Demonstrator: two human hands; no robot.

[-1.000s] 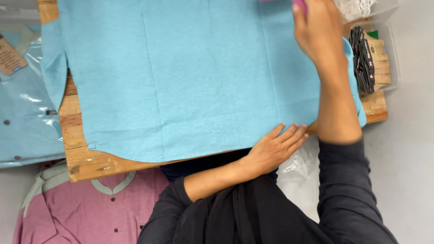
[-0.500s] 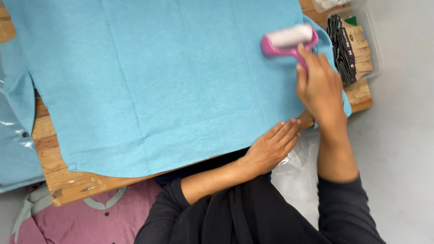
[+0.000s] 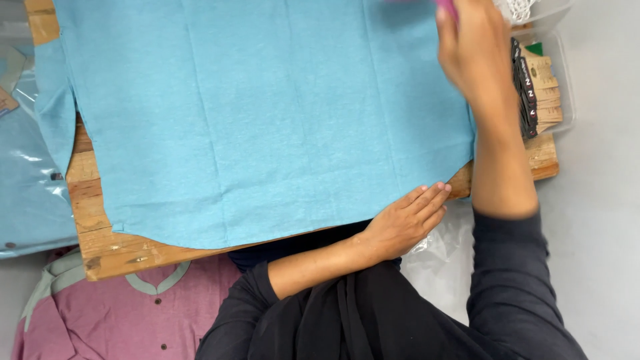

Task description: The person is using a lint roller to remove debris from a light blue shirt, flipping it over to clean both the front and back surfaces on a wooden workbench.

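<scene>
Two hands at work on one blue garment (image 3: 267,120), spread flat and face-down across a wooden desk (image 3: 110,250).

Left hand (image 3: 403,223): flat, fingers together and extended, pressing the garment's near hem where it meets the desk edge. Holds nothing; it pins the cloth.

Right hand (image 3: 477,57): closed around a pink handle (image 3: 445,7), only a sliver of which shows at the far edge of the garment; the tool's head is out of view. Hand blurred, reaching toward the garment's far side.

Beside the garment, to its right: a clear tray (image 3: 560,87) of stacked card tags (image 3: 537,87). To its left: a bagged blue shirt (image 3: 30,187). Below the desk edge nearest the person, a pink shirt (image 3: 120,313) lies flat, and a clear bag (image 3: 437,250) sits by the person's lap.

Progress, as a judgement: garment is laid out and smooth, with faint fold creases and no lint I can make out. Work sits at the garment's far right portion; how much of the surface has been covered cannot be told. Garment not yet folded or bagged.
</scene>
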